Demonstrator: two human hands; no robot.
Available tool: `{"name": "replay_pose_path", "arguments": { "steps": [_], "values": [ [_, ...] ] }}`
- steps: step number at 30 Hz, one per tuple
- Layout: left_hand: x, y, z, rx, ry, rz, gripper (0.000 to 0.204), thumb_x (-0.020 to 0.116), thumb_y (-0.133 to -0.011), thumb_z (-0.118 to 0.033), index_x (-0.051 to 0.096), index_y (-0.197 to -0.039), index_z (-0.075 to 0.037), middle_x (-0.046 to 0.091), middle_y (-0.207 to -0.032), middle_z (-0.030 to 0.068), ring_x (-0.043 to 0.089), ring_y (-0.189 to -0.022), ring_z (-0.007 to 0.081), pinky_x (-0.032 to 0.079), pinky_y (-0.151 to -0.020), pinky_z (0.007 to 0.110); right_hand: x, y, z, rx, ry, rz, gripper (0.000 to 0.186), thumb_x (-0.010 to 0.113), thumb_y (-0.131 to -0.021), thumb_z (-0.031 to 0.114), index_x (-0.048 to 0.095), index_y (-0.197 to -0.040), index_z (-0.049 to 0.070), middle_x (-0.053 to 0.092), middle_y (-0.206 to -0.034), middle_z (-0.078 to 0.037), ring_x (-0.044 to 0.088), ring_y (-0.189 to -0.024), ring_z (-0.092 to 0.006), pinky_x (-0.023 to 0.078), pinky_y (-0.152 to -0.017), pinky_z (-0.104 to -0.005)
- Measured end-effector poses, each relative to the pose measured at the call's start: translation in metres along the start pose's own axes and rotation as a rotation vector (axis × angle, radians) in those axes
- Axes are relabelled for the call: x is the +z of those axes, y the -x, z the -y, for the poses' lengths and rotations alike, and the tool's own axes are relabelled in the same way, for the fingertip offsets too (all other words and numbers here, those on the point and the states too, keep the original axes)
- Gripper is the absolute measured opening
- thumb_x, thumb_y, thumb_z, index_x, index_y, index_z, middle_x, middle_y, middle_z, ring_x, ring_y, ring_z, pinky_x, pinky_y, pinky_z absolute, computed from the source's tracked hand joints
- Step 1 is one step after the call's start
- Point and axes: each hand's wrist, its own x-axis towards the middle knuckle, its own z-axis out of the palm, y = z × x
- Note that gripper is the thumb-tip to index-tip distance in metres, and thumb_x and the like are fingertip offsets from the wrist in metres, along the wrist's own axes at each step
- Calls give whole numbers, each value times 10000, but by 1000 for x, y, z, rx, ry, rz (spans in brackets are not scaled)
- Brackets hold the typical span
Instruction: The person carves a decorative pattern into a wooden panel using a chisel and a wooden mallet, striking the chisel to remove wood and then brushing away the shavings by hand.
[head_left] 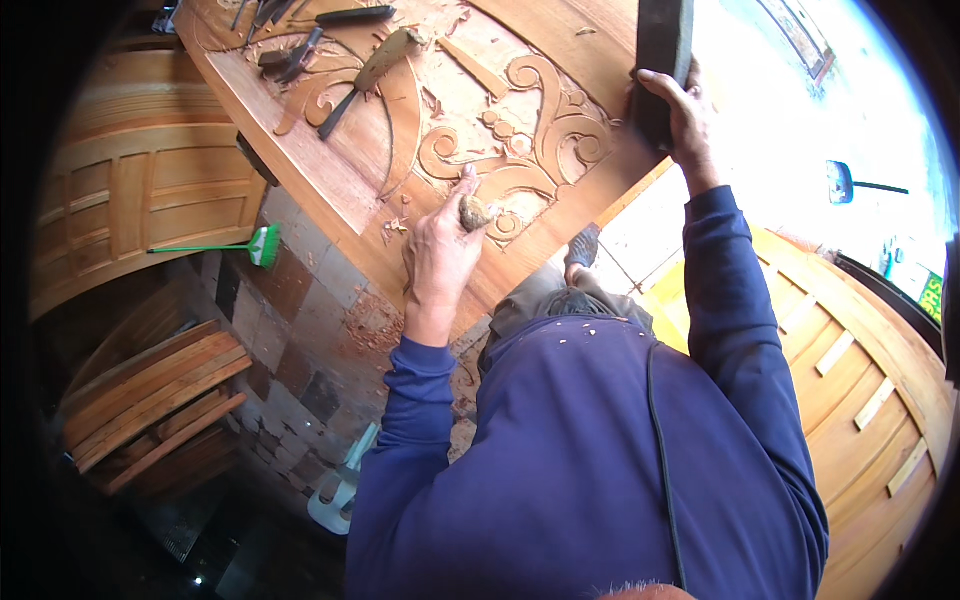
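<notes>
My left hand [440, 255] grips a tool with a rough, pale wooden handle [475, 212], held upright over the carved wooden panel [540, 150]; its lower end is hidden. My right hand [688, 125] is closed around a long dark block [662, 45], raised at the panel's upper right corner. Scrolls and floral shapes stand in relief on the panel, with wood shavings scattered among them. Several carving tools lie at its upper left, among them a pale wooden mallet [385, 62] and a dark-handled tool [295, 55].
Panelled wooden doors [200, 205] stand at left; a larger panelled piece [850, 440] lies at right. Stacked planks [150, 395], a green broom [260, 247] and a pale plastic stool [335, 500] are at lower left on the tiled floor. A vehicle mirror [840, 182] shows at right.
</notes>
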Motion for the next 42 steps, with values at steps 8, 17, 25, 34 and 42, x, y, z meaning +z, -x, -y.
{"name": "replay_pose_path", "arguments": {
  "steps": [8, 17, 25, 34, 42],
  "values": [
    [-1, 1, -3, -46, -27, 58, 579, 783, -917, -258, 595, -1437, -88, 726, -1194, 193, 737, -1056, 321, 564, -864, 380, 1, -1, -10, -120, -142, -30, 537, 767, -866, 181, 486, -1293, 14, 681, -874, -137, 720, -723, -229, 607, -619, -373],
    [3, -3, 18, 122, -127, 33, 623, 771, -894, -341, 580, -1451, -139, 740, -885, 217, 729, -840, 398, 559, -729, 497, 0, -13, -33, -312, -33, -123, 519, 767, -865, 179, 495, -1277, 19, 681, -888, -134, 723, -726, -227, 610, -622, -365],
    [-2, -4, 41, 289, -127, 162, 752, 767, -894, -390, 489, -1516, -71, 726, -827, 224, 728, -784, 400, 566, -707, 505, 20, 4, -11, -115, -78, -313, 478, 746, -857, 172, 494, -1234, 21, 678, -894, -151, 715, -703, -250, 612, -617, -381],
    [-47, -20, 49, 367, 363, 353, 622, 809, -906, -329, 596, -1389, 0, 744, -860, 153, 724, -729, 260, 573, -646, 378, 25, 9, -49, -351, 37, -569, 504, 804, -812, 219, 586, -1219, 17, 662, -1073, -124, 665, -950, -221, 558, -849, -332],
    [-33, -89, 34, 37, 1852, -155, 255, 684, -1018, -317, 602, -1082, -84, 487, -726, -21, 508, -716, 102, 458, -733, 287, 58, 19, -20, -175, -110, -442, 497, 759, -858, 189, 467, -1229, 32, 673, -922, -143, 724, -754, -255, 629, -646, -396]
  ]
}}
